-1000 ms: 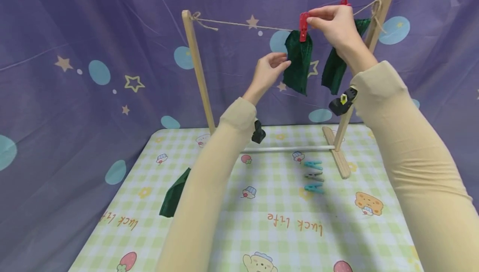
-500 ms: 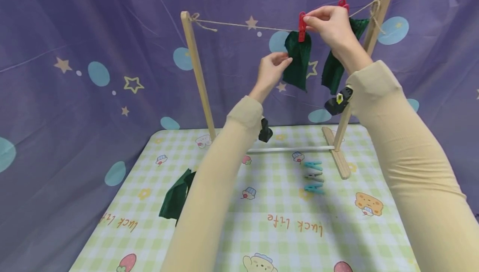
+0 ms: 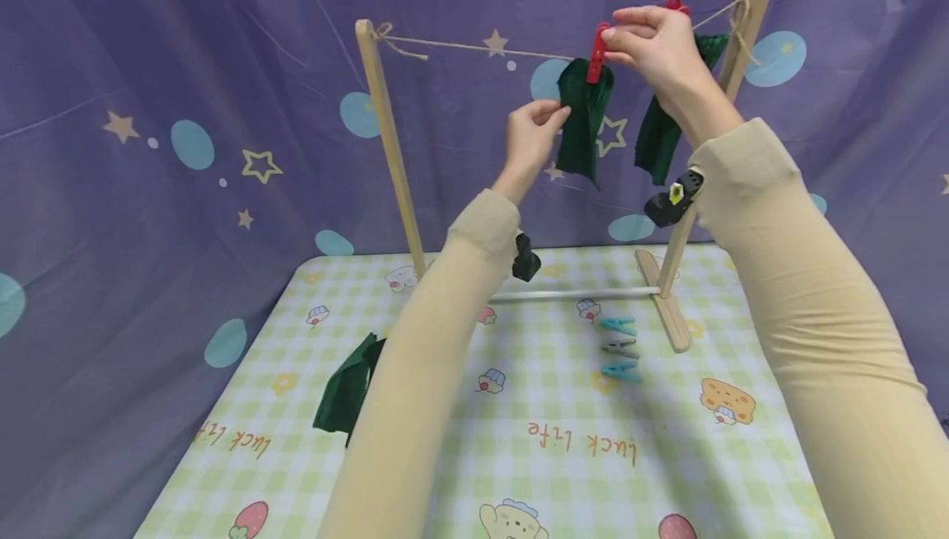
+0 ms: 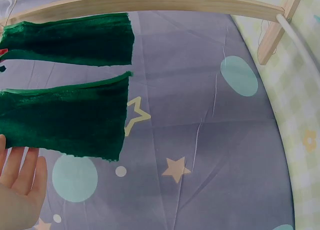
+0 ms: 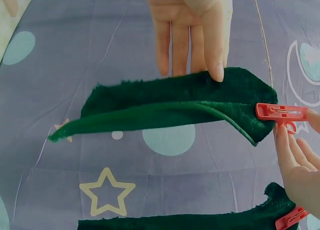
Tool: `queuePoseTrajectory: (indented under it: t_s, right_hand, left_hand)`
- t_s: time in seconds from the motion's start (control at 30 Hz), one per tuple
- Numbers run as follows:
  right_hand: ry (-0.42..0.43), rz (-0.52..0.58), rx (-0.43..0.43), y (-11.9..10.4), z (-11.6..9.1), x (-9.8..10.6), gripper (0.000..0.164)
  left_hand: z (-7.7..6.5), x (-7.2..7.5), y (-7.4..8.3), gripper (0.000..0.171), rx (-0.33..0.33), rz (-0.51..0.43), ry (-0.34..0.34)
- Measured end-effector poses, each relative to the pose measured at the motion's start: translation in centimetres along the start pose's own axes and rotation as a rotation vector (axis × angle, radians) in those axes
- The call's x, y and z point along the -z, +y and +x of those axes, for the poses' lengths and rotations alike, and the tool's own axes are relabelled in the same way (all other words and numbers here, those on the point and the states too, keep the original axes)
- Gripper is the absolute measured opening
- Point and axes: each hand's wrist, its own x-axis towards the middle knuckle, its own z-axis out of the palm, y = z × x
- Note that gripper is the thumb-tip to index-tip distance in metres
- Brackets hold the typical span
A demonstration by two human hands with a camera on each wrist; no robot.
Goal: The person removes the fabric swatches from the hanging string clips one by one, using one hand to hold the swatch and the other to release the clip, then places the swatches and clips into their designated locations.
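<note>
A dark green velvety cloth [image 3: 582,131] hangs from the twine line [image 3: 474,47] under a red clothespin [image 3: 596,61]. My right hand [image 3: 670,57] pinches the upper end of this clothespin between thumb and fingers. At the cloth's left edge, my left hand [image 3: 532,139] pinches the fabric, thumb in front and fingers behind, as the right wrist view shows. The cloth's lower part is folded lengthwise there. To the right a second green cloth [image 3: 656,147] hangs under another red clothespin [image 3: 675,3], partly hidden behind my right hand and wrist.
Wooden posts [image 3: 389,135] hold the line at both ends, joined low down by a white rod [image 3: 578,294]. On the checked tablecloth [image 3: 563,481] lie two blue clothespins [image 3: 619,371] with a grey one [image 3: 619,348] between them. More green cloth [image 3: 344,391] lies left, partly under my left forearm.
My left hand has closed on the cloth's edge and draws it slightly left. The red clothespin now tilts, and my right hand's fingers have spread a little at its top.
</note>
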Motion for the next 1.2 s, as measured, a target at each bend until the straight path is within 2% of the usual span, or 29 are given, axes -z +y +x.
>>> queuePoseTrajectory:
  t_s: [0.1, 0.2, 0.5, 0.63, 0.9, 1.07, 1.2]
  right_hand:
    - [-0.016, -0.081, -0.001, 0.1, 0.0, 0.0, 0.048]
    - [-0.027, -0.159, 0.005, 0.2, 0.1, -0.1, 0.046]
    - [-0.001, -0.127, 0.054, 0.3, 0.0, -0.4, 0.038]
    - [0.034, -0.058, 0.075, 0.2, 0.0, -0.6, 0.033]
    - [0.158, 0.124, 0.064, -0.3, 0.2, -0.9, 0.01]
    - [0.206, 0.224, 0.066, -0.7, 0.6, -0.8, 0.007]
    - [0.227, 0.304, 0.065, -0.9, 0.8, -0.7, 0.008]
  left_hand:
    - [0.0, 0.1, -0.1, 0.021, 0.008, -0.071, 0.031]
    - [0.0, 0.3, -0.2, 0.02, 0.017, -0.118, 0.043]
    - [-0.1, 0.7, -0.1, 0.02, 0.036, -0.114, 0.041]
    - [-0.1, 0.8, 0.0, 0.02, 0.039, -0.111, 0.051]
    - [-0.3, 1.0, -0.2, 0.017, 0.05, -0.083, 0.047]
    - [-0.6, 1.4, -0.8, 0.014, 0.069, -0.066, 0.023]
    - [-0.9, 1.8, -1.6, 0.014, 0.09, -0.006, 0.006]
